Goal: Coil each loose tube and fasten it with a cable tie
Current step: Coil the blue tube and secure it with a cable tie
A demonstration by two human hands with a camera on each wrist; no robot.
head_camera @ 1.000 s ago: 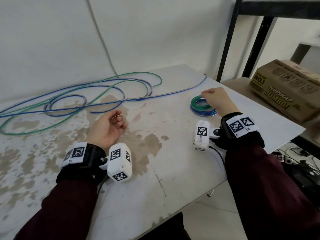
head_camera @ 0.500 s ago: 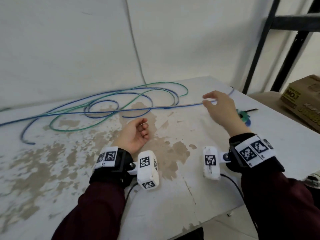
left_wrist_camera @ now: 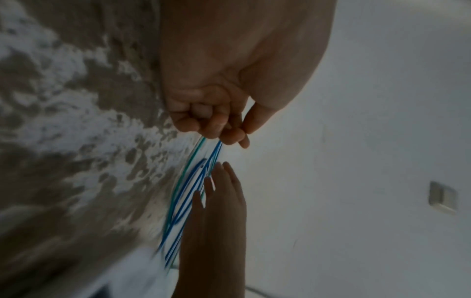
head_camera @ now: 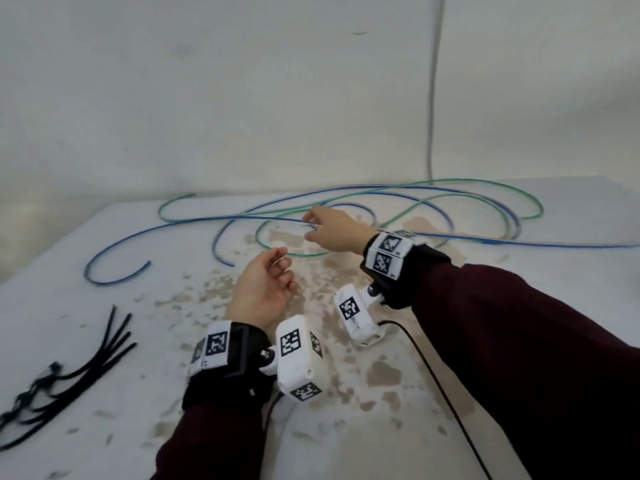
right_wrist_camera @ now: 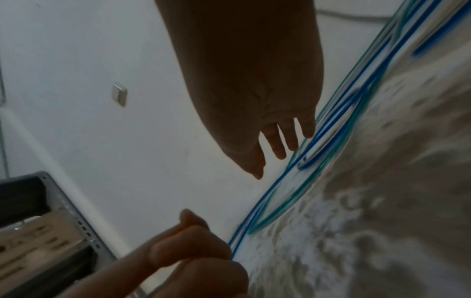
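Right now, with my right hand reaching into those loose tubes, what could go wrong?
1. The thin blue plastic tube crosses the thin green plastic tube repeatedly, so pulling one may drag the other into a tangle.
2. The right hand looks open, so its grasp may slip.

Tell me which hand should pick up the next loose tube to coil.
Right. The right hand is already reaching over the loose tubes, its fingertips at the blue tube. The left hand lies nearer the body, palm up, loosely curled and holding nothing, short of the tubes, so it would probably have to travel farther.
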